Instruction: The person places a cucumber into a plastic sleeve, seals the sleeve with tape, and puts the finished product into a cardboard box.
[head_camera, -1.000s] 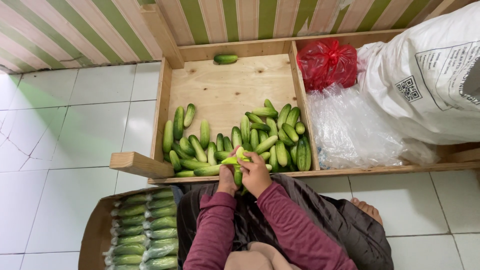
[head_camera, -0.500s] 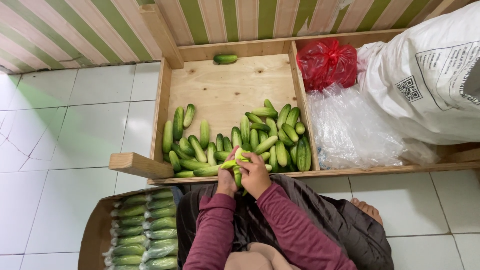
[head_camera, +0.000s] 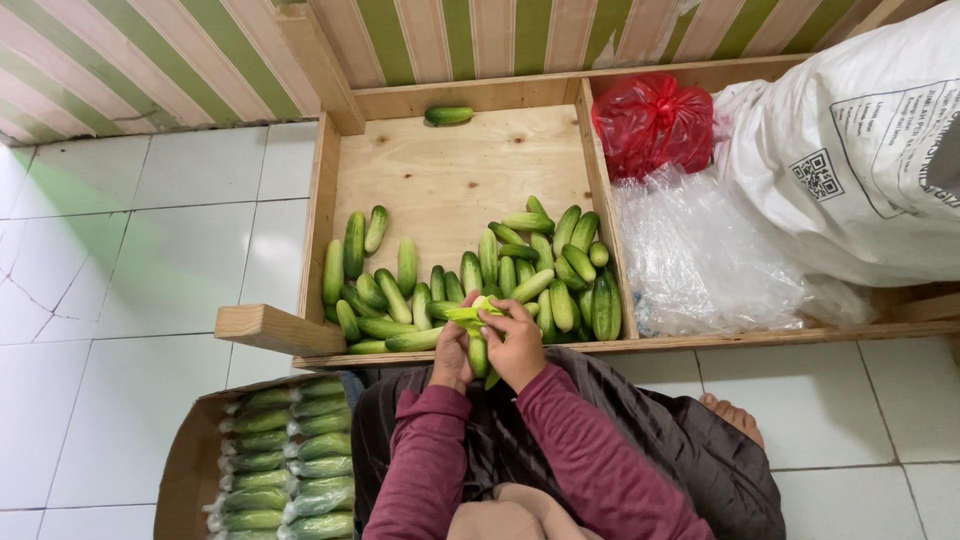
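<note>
Green cucumbers (head_camera: 480, 345) gripped upright between left hand (head_camera: 452, 352) and right hand (head_camera: 517, 345), over the wooden tray's (head_camera: 600, 200) near edge. Best kept bunched tight, ends level, clear of the loose pile (head_camera: 470, 275) behind.

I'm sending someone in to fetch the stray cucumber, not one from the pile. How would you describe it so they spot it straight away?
Start at the shallow wooden tray on the tiled floor against the striped wall. Most cucumbers are heaped along its near edge, by the hands. The stray cucumber lies alone at the far edge, sideways against the back board, with bare plywood between it and the heap.
</note>
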